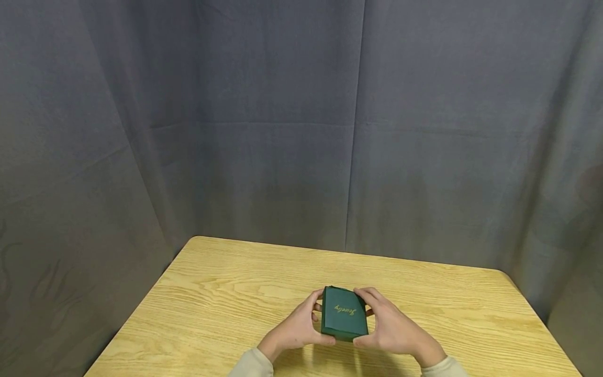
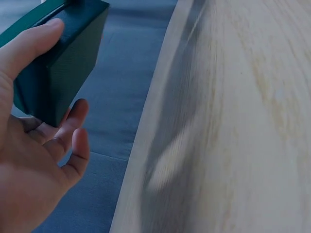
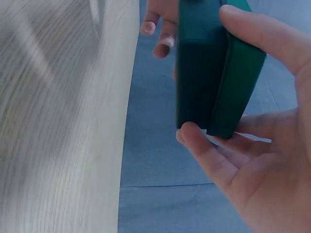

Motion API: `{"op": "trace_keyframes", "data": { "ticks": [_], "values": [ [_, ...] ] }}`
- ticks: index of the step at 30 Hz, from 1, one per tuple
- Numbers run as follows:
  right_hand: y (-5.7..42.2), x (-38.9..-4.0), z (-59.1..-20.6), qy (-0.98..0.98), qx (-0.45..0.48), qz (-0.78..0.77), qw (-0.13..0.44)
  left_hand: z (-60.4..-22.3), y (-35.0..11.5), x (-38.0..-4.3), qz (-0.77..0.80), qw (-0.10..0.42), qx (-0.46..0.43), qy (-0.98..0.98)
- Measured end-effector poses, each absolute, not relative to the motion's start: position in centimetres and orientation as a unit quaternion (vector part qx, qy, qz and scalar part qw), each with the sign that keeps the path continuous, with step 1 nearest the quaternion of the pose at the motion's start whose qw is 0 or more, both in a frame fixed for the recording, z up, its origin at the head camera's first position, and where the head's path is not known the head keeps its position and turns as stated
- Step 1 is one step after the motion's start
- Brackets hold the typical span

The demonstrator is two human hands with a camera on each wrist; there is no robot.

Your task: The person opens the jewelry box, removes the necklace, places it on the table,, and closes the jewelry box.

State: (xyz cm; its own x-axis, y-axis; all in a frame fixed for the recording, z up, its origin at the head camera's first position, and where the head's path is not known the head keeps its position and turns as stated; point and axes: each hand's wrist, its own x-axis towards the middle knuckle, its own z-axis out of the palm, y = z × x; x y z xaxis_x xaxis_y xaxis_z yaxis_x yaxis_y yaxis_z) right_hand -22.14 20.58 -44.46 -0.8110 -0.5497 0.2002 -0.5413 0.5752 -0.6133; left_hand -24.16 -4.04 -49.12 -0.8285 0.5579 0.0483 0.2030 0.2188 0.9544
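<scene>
A small dark green jewelry box (image 1: 345,313) with gold lettering on its lid is held above the table between two hands. The lettering appears upside down in the head view. My left hand (image 1: 300,323) grips the box's left side, thumb at the near edge and fingers at the far edge. On the opposite side my right hand (image 1: 388,324) grips it the same way. The right wrist view shows a seam between the lid and base of the box (image 3: 201,82). In the left wrist view, the thumb presses the box (image 2: 73,58) while two fingers curl below it.
A light wood-grain table (image 1: 235,293) lies beneath the hands, its rounded far corners showing. Grey curtains (image 1: 282,131) hang behind it and along both sides. Shadows of the hands fall on the tabletop.
</scene>
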Motion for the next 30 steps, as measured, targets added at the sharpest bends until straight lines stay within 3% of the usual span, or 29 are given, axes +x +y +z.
{"op": "trace_keyframes", "data": {
  "ticks": [16,30],
  "values": [
    [20.87,-22.23,-44.23,0.883,-0.323,-0.34,-0.002,-49.16,-4.18,-24.07,0.563,0.138,0.259,0.773],
    [21.19,-22.37,-44.14,0.881,-0.325,-0.345,0.003,-49.13,-4.45,-24.14,0.541,0.085,0.269,0.792]
  ]
}}
